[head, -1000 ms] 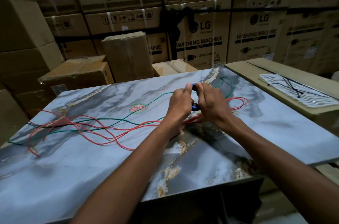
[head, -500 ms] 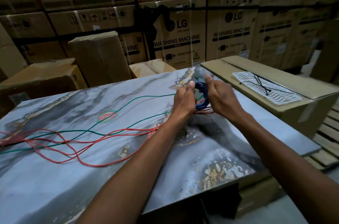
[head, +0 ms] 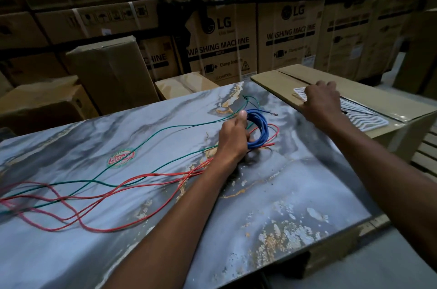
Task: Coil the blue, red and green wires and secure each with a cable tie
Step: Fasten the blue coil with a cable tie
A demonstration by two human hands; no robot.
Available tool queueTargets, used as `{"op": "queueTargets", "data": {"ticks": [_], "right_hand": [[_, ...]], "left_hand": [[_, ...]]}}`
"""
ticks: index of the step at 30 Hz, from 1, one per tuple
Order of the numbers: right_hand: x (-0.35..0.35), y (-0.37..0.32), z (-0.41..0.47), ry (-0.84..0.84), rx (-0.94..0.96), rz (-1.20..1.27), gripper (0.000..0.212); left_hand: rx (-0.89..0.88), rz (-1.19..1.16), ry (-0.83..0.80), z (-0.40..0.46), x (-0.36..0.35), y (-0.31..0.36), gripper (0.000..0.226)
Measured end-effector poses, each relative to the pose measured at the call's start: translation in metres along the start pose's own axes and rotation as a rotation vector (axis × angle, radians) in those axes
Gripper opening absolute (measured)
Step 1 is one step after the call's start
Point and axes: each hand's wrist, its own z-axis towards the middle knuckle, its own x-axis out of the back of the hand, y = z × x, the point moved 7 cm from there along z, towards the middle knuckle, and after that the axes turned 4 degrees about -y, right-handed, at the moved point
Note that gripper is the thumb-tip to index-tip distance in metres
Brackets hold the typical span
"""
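Observation:
A coiled blue wire (head: 260, 129) stands on edge near the far middle of the marble slab (head: 295, 194), gripped by my left hand (head: 233, 139). A long red wire (head: 132, 182) and a green wire (head: 165, 129) lie loose across the slab, running off to the left. My right hand (head: 321, 102) hovers over a white patterned mat (head: 364, 116) on the cardboard box to the right, fingers bent down onto the mat's near end. Thin black cable ties (head: 354, 106) lie on that mat, partly hidden by the hand.
The flat cardboard box (head: 279, 80) with the mat stands against the slab's right edge. Stacked washing machine cartons (head: 220, 35) fill the background, and smaller boxes (head: 111, 76) stand behind the slab. A round red sticker (head: 121, 158) is on the slab.
My right hand let go of the blue coil and moved right to the mat on the box. My left hand keeps the coil. The view has shifted right.

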Motion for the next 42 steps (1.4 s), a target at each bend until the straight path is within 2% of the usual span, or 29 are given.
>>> {"op": "queueTargets", "data": {"ticks": [7,10,19,24,33,36,42], "right_hand": [[-0.022,-0.009,0.002,-0.136,0.076,-0.096,0.048],[-0.02,-0.01,0.001,-0.143,0.078,-0.079,0.056],[-0.021,-0.012,-0.005,-0.142,0.088,-0.097,0.058],[-0.012,-0.011,-0.006,-0.065,0.102,-0.044,0.029],[0.015,0.003,-0.008,0.192,0.053,0.322,0.022],[0.025,0.009,-0.011,0.25,-0.004,0.491,0.022],[0.05,0.027,-0.01,0.345,-0.059,0.657,0.023]], "left_hand": [[0.006,-0.013,0.014,0.002,0.003,-0.003,0.046],[-0.006,-0.027,-0.001,0.0,0.001,0.0,0.044],[-0.022,-0.033,-0.021,-0.006,0.002,-0.002,0.045],[-0.024,-0.029,-0.021,-0.009,0.003,0.0,0.044],[-0.051,-0.021,-0.035,-0.013,0.003,0.004,0.043],[-0.055,-0.02,-0.036,-0.014,0.003,0.004,0.043],[-0.051,-0.027,-0.031,-0.014,0.003,0.003,0.044]]}}
